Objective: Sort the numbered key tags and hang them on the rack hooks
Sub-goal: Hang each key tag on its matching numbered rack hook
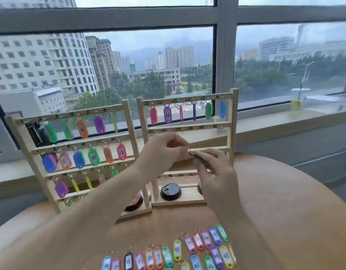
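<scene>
Two wooden hook racks stand on the round table. The left rack (129, 121) carries coloured numbered tags on its rows, such as an orange 4 (82, 129) and a red 12 (121, 152). The right rack (233, 121) has tags only on its top row. Both my hands are raised in front of the right rack's middle rows. My right hand (217, 172) pinches a green key tag (199, 158) seen edge-on. My left hand (164, 151) has curled fingertips at the tag's upper end, by its ring. Several loose tags (178, 252) lie in rows at the table's near edge.
Black round lids (170, 191) sit on the rack bases. A drink cup with a straw (296, 105) and a small white cup (218, 118) stand on the window sill behind. The table (285, 211) drops off to the right and left.
</scene>
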